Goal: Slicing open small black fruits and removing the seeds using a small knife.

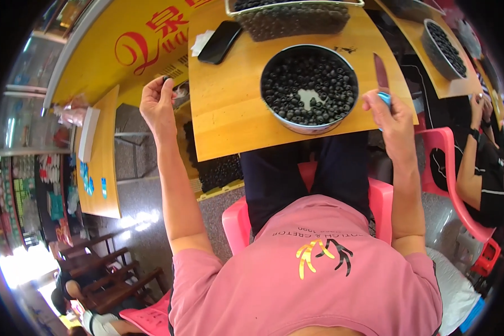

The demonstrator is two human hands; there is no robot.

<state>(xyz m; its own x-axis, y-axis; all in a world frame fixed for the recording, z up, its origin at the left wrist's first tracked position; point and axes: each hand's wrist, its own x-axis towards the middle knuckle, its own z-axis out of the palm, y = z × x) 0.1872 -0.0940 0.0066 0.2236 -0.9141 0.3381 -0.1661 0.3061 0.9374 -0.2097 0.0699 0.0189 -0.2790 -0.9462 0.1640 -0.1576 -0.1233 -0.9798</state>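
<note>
Pink plastic chair (pixel 238 221) nearest, with the person seated at a wooden board (pixel 229 106). On the board stands a round metal bowl (pixel 309 88) full of small black berries. Left of the bowl, off the board's edge, the left hand (pixel 158 103) is raised, fingertips pinching one dark berry (pixel 166 79). Right of the bowl, the right hand (pixel 387 112) is closed around a knife (pixel 381 75), blade pointing away. Beyond the bowl lie a black phone (pixel 219 41) and a wire basket (pixel 294 17) of more berries.
</note>
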